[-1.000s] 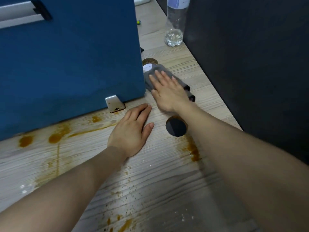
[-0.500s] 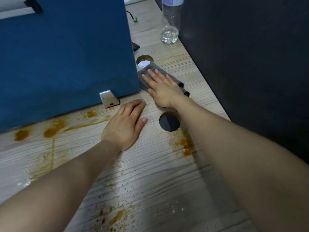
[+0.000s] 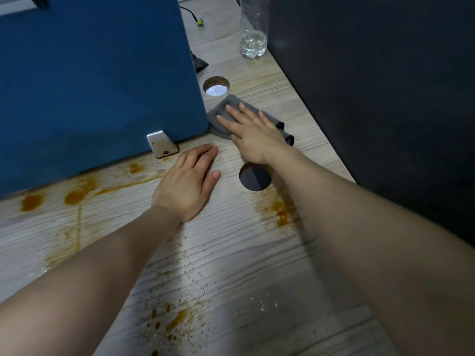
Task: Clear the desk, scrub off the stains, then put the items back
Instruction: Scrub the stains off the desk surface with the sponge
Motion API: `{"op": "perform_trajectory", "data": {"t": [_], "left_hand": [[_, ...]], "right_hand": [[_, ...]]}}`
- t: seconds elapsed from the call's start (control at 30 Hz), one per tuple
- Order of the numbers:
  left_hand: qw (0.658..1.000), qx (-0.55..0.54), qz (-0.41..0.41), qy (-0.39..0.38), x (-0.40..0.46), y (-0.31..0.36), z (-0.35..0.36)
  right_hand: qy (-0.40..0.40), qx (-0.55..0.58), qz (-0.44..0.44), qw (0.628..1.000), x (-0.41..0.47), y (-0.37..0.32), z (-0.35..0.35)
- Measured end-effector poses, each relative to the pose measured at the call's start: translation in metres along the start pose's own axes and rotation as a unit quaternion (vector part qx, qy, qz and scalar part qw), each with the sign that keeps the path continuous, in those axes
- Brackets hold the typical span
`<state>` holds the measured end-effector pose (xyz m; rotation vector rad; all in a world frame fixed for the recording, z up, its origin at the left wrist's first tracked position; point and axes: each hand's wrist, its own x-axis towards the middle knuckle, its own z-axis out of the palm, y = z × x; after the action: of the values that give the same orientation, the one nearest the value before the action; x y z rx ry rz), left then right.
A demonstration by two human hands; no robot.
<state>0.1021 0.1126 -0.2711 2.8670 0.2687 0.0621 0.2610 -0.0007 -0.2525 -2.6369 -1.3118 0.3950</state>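
My right hand lies flat with fingers spread on a folded grey cloth, pressing it against the wooden desk beside the blue partition's corner. My left hand rests palm down on the bare desk, fingers together, holding nothing. Orange-brown stains run along the partition's base, another patch sits below the near cable hole, and splatter with crumbs lies close to me.
A blue partition with a metal foot bracket stands at left. Two round cable holes pierce the desk. A clear water bottle stands far back by a dark wall. A thin cable lies behind.
The view has shifted slightly. My right hand stays pressed on the cloth, sliding a little on the desk. My left hand remains flat in the same spot.
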Motion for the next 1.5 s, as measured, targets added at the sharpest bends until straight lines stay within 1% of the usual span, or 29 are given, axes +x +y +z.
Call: {"op": "perform_trajectory", "data": {"t": [0.07,0.2,0.27,0.3,0.33,0.43,0.5,0.53,0.57,0.67,0.77,0.83,0.9,0.97,1.0,1.03,1.1,1.17,1.23,1.3,1.37,1.43,1.5], "left_hand": [[1.0,-0.004,-0.002,-0.003,0.0,0.0,0.0],[1.0,-0.002,-0.009,-0.002,0.0,-0.001,-0.001],[1.0,-0.003,-0.012,-0.002,0.0,-0.001,-0.001],[1.0,-0.003,-0.013,-0.002,0.0,-0.001,-0.001],[1.0,-0.002,-0.012,-0.002,0.0,-0.001,-0.001],[1.0,-0.004,-0.009,-0.001,0.0,0.0,-0.002],[1.0,-0.01,-0.011,-0.006,0.0,0.001,-0.003],[1.0,-0.01,-0.013,-0.006,-0.001,0.001,-0.003],[1.0,-0.009,-0.014,-0.004,0.0,0.001,-0.003],[1.0,-0.007,-0.014,-0.001,-0.001,-0.001,-0.001],[1.0,-0.005,-0.013,-0.001,0.0,0.0,-0.002],[1.0,-0.005,-0.015,-0.002,0.0,0.001,-0.003],[1.0,-0.005,-0.013,-0.005,0.001,0.002,-0.003],[1.0,-0.005,-0.013,-0.005,0.0,0.001,-0.003],[1.0,-0.005,-0.014,-0.004,0.001,0.001,-0.003],[1.0,-0.006,-0.015,-0.003,0.001,0.0,-0.002],[1.0,-0.005,-0.015,-0.001,0.0,0.0,-0.002],[1.0,-0.009,-0.013,0.003,0.0,0.0,-0.003],[1.0,-0.01,-0.015,-0.002,0.0,0.001,-0.003],[1.0,-0.006,-0.016,-0.004,0.0,0.002,-0.004],[1.0,-0.003,-0.016,-0.007,0.0,0.002,-0.004],[1.0,-0.002,-0.018,-0.004,0.001,0.001,-0.003],[1.0,-0.006,-0.019,0.002,0.0,0.001,-0.002]], "right_hand": [[0.001,-0.003,0.019,1.0,-0.012,0.016,-0.001],[0.022,-0.023,0.144,0.989,-0.036,0.051,-0.007],[0.018,-0.023,0.184,0.982,-0.04,0.047,-0.008],[0.016,-0.023,0.189,0.982,-0.041,0.038,-0.006],[0.015,-0.023,0.18,0.983,-0.042,0.027,-0.002],[0.006,-0.017,0.098,0.995,-0.05,-0.003,0.01],[-0.012,-0.002,0.07,0.997,-0.055,0.001,0.007],[-0.013,-0.007,0.07,0.997,-0.056,0.009,0.005],[-0.007,-0.018,0.081,0.996,-0.056,0.019,0.003],[0.017,-0.032,0.16,0.987,-0.055,0.046,-0.001],[0.02,-0.036,0.191,0.981,-0.054,0.038,-0.001],[0.016,-0.039,0.157,0.987,-0.057,0.019,0.004],[0.006,-0.032,0.086,0.996,-0.066,0.005,0.011],[-0.005,-0.019,0.043,0.999,-0.069,0.011,0.01],[-0.008,-0.017,0.046,0.999,-0.067,0.019,0.007],[-0.007,-0.017,0.069,0.997,-0.063,0.028,0.003],[0.008,-0.02,0.142,0.99,-0.054,0.042,-0.002],[0.013,-0.032,0.182,0.983,-0.048,0.04,-0.002],[0.003,-0.032,0.171,0.985,-0.051,0.023,0.001],[-0.005,-0.021,0.115,0.993,-0.059,0.01,0.007],[-0.017,-0.007,0.07,0.997,-0.066,0.011,0.007],[-0.011,-0.013,0.086,0.996,-0.062,0.027,0.002],[-0.008,-0.016,0.144,0.989,-0.056,0.043,-0.005]]}}
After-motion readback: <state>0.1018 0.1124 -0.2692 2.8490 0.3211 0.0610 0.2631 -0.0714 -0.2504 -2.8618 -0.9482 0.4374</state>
